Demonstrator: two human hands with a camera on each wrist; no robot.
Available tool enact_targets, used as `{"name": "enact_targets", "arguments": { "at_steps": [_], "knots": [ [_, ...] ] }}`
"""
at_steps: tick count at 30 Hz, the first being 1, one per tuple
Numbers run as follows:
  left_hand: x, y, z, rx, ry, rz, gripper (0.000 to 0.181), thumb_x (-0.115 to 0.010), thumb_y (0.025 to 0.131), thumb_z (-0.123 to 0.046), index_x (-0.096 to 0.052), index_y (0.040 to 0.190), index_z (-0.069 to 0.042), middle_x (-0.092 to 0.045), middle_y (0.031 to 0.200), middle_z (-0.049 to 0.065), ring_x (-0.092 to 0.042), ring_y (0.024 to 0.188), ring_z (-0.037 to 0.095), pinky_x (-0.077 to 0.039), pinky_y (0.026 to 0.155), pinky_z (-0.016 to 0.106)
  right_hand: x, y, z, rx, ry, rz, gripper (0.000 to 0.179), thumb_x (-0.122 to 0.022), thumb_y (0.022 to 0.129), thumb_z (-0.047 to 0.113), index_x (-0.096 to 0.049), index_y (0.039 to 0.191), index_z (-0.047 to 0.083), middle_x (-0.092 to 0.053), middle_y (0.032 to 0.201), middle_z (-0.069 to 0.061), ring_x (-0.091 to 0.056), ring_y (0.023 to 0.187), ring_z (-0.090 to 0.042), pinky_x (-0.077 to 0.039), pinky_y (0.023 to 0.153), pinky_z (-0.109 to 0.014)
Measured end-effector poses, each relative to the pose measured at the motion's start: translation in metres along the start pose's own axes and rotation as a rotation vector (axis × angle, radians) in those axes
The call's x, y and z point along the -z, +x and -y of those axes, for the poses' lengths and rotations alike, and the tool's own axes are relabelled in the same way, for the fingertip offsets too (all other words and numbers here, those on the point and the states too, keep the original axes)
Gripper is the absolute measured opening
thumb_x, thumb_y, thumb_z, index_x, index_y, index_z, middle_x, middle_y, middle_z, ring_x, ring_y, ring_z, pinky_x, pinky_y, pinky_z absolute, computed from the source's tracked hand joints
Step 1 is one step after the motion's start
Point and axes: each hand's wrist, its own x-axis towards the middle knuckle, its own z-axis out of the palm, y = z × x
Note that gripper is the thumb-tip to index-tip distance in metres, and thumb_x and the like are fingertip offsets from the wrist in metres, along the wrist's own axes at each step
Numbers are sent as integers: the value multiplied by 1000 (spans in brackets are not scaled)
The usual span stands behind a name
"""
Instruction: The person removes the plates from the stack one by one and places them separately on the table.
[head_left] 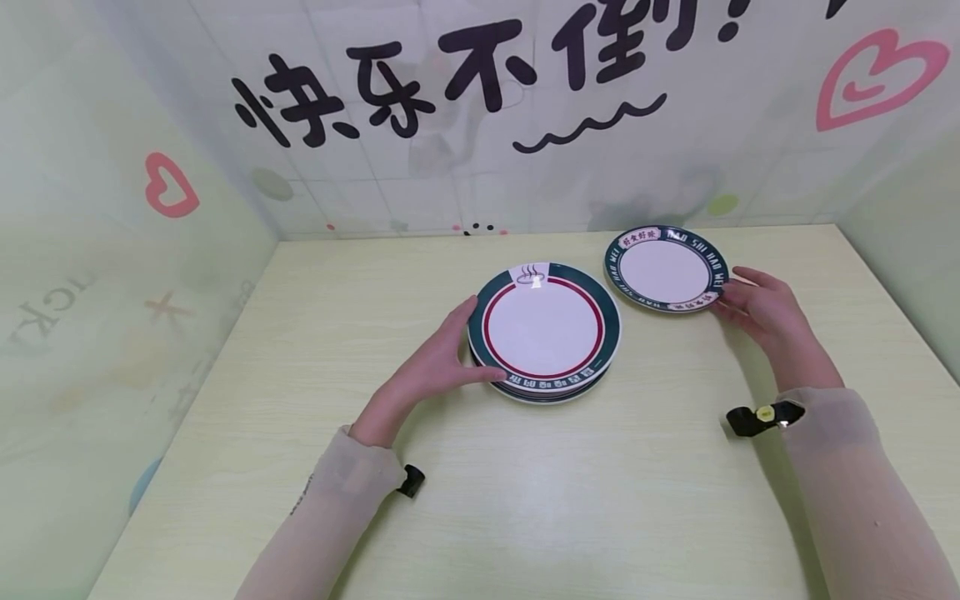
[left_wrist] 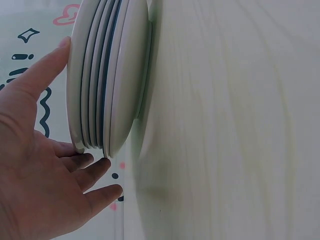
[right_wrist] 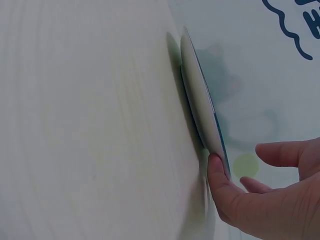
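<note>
My left hand (head_left: 431,362) spans the left side of a stack of several plates, its thumb against the near rim and its fingers along the far-left edge. The top plate (head_left: 543,329) has a white centre, a red ring and a green border. Edge-on, the stacked plates (left_wrist: 107,75) show in the left wrist view. To the right and farther back lies a separate plate (head_left: 666,271) with a dark green lettered rim. My right hand (head_left: 768,312) touches its right edge; in the right wrist view one digit meets this plate (right_wrist: 200,95) while other fingers stand apart.
The plates rest on a pale wood-grain table (head_left: 525,500). Behind it rises a printed wall (head_left: 450,192) with black characters and pink hearts, close to the separate plate. Side panels flank the table. A black strap (head_left: 765,417) sits at the right cuff.
</note>
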Motion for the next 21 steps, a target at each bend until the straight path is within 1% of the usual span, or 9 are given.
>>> {"name": "enact_targets", "arguments": {
  "at_steps": [6, 14, 21],
  "knots": [
    [0, 0, 0, 1, 1, 0, 120, -84, 76, -48, -6, 162, -18, -11, 169, 4, -14, 156, 26, -27, 124, 51, 1, 0, -1, 0, 9, 1, 81, -50, 99, -2, 0, 161, 12, -66, 84, 11, -65, 83, -1, -59, 75, -17],
    [0, 0, 0, 6, 6, 0, 120, -84, 76, -48, -6, 162, -18, -11, 169, 4, -14, 156, 26, -27, 124, 51, 2, 0, -1, -5, 19, -25, 84, -56, 98, 2, -3, 162, 13, -64, 86, 10, -66, 82, -2, -60, 76, -17],
    [0, 0, -1, 8, 8, -1, 120, -84, 76, -49, -6, 162, -18, -11, 169, 4, -15, 156, 26, -27, 124, 51, 4, -1, -2, 34, 71, -5, 91, -61, 95, 1, 1, 161, 10, -66, 83, 9, -69, 81, -4, -61, 77, -19]
  ]
}}
